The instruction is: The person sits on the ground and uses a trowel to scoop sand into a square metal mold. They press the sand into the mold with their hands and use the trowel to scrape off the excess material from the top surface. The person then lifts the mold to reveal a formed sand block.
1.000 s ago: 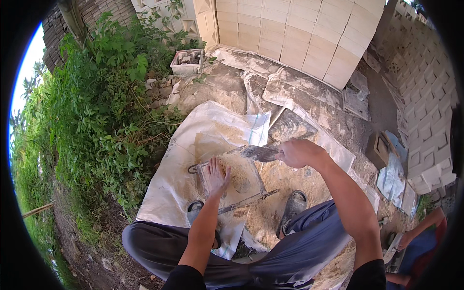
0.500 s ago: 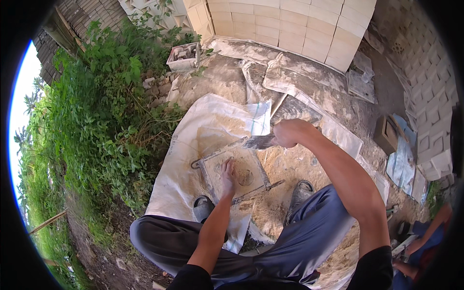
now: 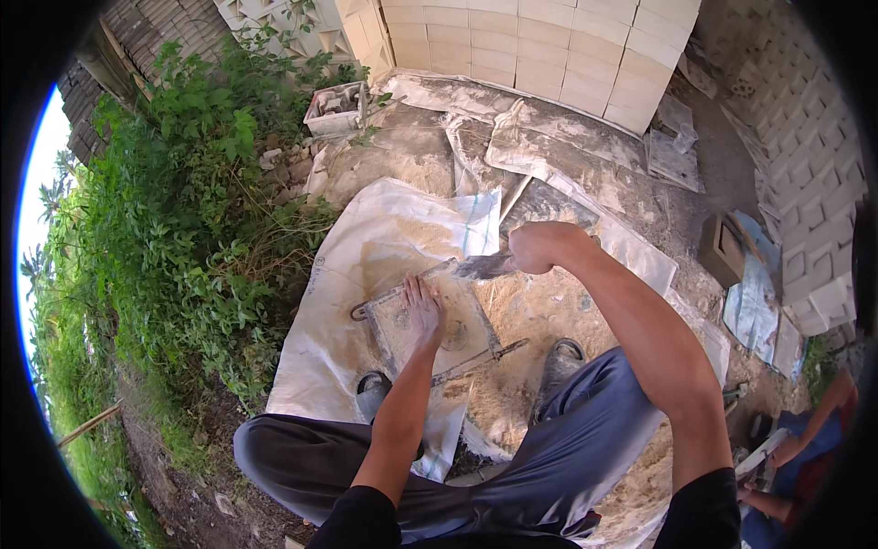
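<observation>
A square, dark-rimmed mould (image 3: 476,321) dusted with tan powder lies between my feet, with a round mark on its face. My left hand (image 3: 424,312) rests on it with fingers stretched out toward its far edge. In my right hand (image 3: 545,248) is a trowel (image 3: 483,266) with a dusty grey blade, held close to the mould's far right corner. My fist hides the trowel's handle. A thin metal bar (image 3: 480,362) runs along the mould's near side, and a small loop (image 3: 358,313) sticks out at its left.
A powder-strewn white sheet (image 3: 320,316) lies under the mould. Dense green plants (image 3: 201,229) grow at left. Stacked pale blocks (image 3: 530,46) stand ahead, more patterned blocks (image 3: 814,210) at right. A white bin (image 3: 336,110) sits far left. Another person's arm (image 3: 819,425) shows at lower right.
My left hand has slid forward over the mould, from its middle toward the far edge. My right hand keeps the trowel near the far corner. The whole view has shifted slightly.
</observation>
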